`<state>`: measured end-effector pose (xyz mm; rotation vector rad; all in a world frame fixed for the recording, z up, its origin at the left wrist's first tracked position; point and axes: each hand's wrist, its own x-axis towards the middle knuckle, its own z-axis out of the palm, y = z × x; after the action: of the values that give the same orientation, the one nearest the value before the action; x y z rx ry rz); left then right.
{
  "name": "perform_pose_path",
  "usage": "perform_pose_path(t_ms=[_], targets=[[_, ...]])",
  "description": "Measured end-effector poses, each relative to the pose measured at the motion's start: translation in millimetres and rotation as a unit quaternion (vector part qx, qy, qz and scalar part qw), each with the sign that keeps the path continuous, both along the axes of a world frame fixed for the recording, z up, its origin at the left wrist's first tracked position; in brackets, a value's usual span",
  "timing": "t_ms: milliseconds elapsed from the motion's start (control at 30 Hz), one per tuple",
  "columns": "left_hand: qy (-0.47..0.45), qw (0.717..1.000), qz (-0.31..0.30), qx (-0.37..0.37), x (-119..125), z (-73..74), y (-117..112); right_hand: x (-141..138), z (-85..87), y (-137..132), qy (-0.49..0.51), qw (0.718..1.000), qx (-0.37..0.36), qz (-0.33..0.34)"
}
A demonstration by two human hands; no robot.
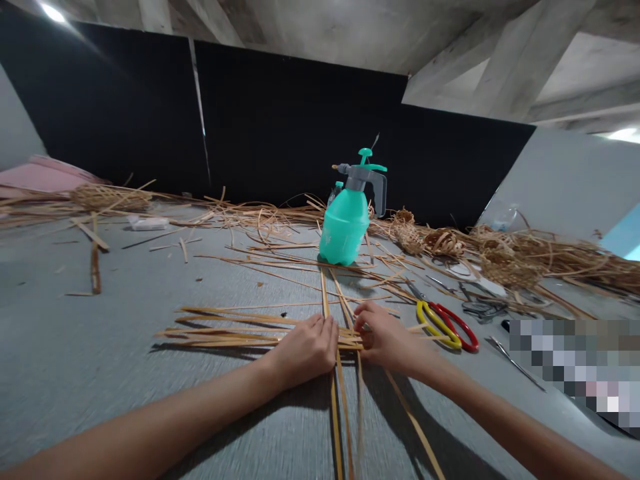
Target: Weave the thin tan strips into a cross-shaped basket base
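Observation:
Thin bamboo strips (230, 327) lie crossed on the grey table (75, 360), some running left to right and some (334, 413) running toward me. My left hand (307, 348) lies flat on the crossing with its fingers stretched out, pressing the strips down. My right hand (383, 337) sits just right of it, fingers curled and pinching a strip at the crossing.
A teal spray bottle (346, 223) stands behind the strips. Scissors with yellow and red handles (447, 325) lie to the right, with more metal tools (483, 308) beyond. Loose strips and small woven bundles (505, 263) pile along the back edge. A blurred patch covers the lower right.

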<state>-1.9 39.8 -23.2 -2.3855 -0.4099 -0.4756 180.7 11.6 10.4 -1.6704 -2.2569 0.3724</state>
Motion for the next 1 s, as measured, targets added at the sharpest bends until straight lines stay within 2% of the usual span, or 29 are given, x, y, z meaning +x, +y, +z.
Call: perform_pose_path(t_ms=[300,700,1000], targets=[[-0.020,1.000,-0.013,0.000,0.1,-0.1,1.1,17.4,-1.4,-3.8,0.081,0.995,-0.041,0.043],[-0.002,1.000,-0.012,-0.006,0.2,1.9,-0.3,7.8,1.6,-0.7,0.072,0.996,-0.020,0.042],[0.007,1.000,-0.004,-0.020,-0.7,2.5,-0.5,-2.5,2.4,2.0,0.080,0.996,-0.035,0.029]])
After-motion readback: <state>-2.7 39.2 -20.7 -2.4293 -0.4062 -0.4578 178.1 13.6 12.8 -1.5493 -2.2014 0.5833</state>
